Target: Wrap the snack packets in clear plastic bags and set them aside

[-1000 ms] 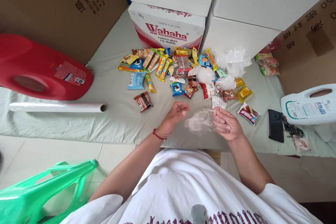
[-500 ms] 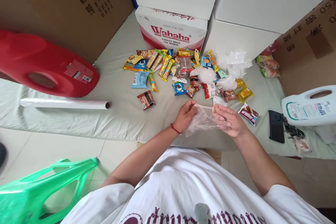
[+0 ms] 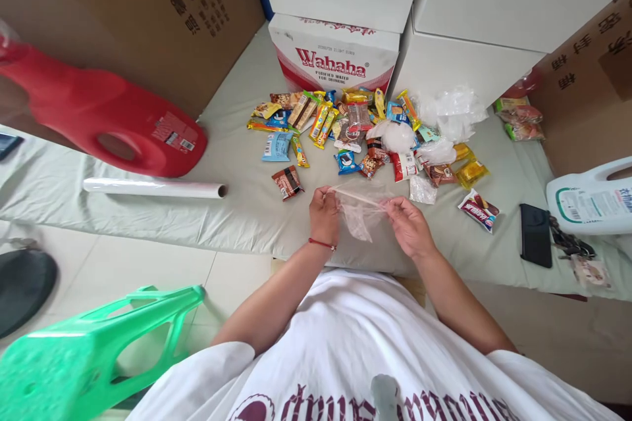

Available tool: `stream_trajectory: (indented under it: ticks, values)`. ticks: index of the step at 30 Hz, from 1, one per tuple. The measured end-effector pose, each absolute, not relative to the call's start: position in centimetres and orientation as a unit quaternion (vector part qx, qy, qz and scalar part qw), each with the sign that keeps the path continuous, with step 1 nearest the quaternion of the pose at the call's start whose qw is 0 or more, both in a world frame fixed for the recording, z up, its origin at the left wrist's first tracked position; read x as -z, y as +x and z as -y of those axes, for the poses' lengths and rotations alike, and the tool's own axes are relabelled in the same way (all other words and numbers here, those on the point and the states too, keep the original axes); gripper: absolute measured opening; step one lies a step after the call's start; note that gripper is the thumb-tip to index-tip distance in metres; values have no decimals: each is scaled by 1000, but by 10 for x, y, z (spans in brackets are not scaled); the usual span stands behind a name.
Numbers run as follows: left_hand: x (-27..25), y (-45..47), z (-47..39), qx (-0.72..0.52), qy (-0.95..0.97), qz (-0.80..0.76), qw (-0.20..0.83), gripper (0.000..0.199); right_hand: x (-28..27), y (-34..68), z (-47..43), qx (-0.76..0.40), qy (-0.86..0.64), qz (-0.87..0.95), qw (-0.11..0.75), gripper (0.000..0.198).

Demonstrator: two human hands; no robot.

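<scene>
A thin clear plastic bag (image 3: 359, 214) is stretched between my two hands over the near edge of the cloth-covered surface. My left hand (image 3: 326, 214), with a red cord at the wrist, pinches one end of its rim. The other end is pinched by the fingers of my right hand (image 3: 407, 223). Just beyond lies a heap of wrapped snacks (image 3: 323, 122). A brown snack packet (image 3: 288, 182) rests nearest my left hand, and a crumpled clear wrapper (image 3: 422, 189) lies past my right hand. Several crumpled plastic bags (image 3: 457, 112) sit on the heap's right side.
To the left are a red detergent jug (image 3: 128, 122) and a white roll (image 3: 155, 188). A Wahaha carton (image 3: 336, 56) stands behind the snacks. On the right lie a black phone (image 3: 536, 235) and a white bottle (image 3: 592, 200). A green stool (image 3: 99, 342) stands on the floor.
My hands have drawn apart slightly, spreading the plastic bag's rim, which now hangs more open between them. The view has shifted a little to the left.
</scene>
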State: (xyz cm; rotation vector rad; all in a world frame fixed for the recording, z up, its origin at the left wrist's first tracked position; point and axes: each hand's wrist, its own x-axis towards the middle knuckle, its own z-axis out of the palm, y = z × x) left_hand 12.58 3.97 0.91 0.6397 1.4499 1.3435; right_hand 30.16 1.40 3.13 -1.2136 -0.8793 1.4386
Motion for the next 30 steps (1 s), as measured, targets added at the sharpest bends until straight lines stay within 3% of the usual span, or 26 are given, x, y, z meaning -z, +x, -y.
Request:
stream_trajectory:
  ticks: [4,8,13,17,21,25,30]
  values:
    - [-17,84,-39,-452,397,-564,566,32,-44,322,-36,-631,-525,354,448,49]
    - [-29,48,-36,-365,508,-533,570,30,-49,351,-68,-682,-530,403,301,48]
    - [-25,51,-33,-421,379,-505,652,42,-35,350,-76,-636,-536,407,379,51]
    - [-12,68,-32,-480,276,-508,660,50,-17,323,-49,-684,-525,375,340,66]
    - [1,65,-31,-512,305,-551,584,48,-14,325,-37,-695,-541,315,353,46]
    - [7,51,-32,-498,356,-603,512,40,-26,360,-44,-697,-565,302,322,43]
    - [1,32,-40,-442,347,-583,587,39,-52,404,-44,-703,-571,337,255,42]
